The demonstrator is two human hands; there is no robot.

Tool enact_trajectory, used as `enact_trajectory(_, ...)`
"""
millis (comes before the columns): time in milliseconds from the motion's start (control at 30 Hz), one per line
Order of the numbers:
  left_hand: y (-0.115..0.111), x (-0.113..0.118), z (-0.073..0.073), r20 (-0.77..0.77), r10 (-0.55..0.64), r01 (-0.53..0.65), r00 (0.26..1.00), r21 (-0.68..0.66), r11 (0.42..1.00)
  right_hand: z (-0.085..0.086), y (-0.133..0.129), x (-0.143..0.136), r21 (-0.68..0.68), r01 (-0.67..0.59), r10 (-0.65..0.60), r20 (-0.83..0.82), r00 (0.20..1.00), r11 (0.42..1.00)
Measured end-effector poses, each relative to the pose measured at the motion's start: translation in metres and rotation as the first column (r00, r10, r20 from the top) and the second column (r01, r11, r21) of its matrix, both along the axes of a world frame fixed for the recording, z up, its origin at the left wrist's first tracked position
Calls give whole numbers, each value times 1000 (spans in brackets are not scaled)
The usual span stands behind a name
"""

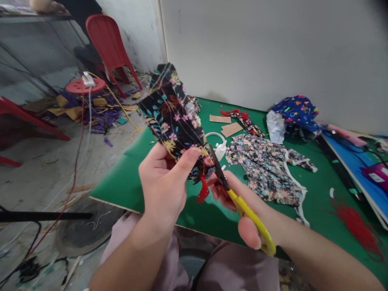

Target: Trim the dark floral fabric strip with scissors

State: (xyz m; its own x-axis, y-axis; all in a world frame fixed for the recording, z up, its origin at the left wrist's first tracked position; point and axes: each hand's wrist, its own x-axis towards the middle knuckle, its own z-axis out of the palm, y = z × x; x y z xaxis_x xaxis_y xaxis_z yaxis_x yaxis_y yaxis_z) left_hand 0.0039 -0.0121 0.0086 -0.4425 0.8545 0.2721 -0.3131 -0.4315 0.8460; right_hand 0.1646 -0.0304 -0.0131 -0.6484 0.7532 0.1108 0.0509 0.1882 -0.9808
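Your left hand pinched the black floral fabric above the green tabletop while your right hand gripped yellow-handled scissors at its edge, where slack folds or a straying thumb risked miscut cloth or nicked skin

The green surface carries flowered cloth, two cards (both brown, just beside each other), blue cloth at the back, and red thread at right.
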Motion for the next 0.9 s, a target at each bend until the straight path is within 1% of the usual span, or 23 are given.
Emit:
enact_trajectory(200,-1,0,2,22,-15,15,1000,-4,1000,15,-1,-1,16,-8,6,108,994,1000)
enact_trajectory(400,-1,1,4,43,-17,17,999,-1,1000,16,-2,-2,30,17,-21,113,993,999)
enact_trajectory(600,0,1,4,52,-31,31,998,-7,999,17,-3,-2,1,42,-41,179,983,999)
enact_trajectory(733,1,1,3,55,-37,37,998,1,999,10,-3,0,-24,42,-38,152,988,999)
enact_trajectory(900,1,1,1,39,-36,36,999,-10,999,-10,1,1,-23,-6,5,-21,1000,1000)
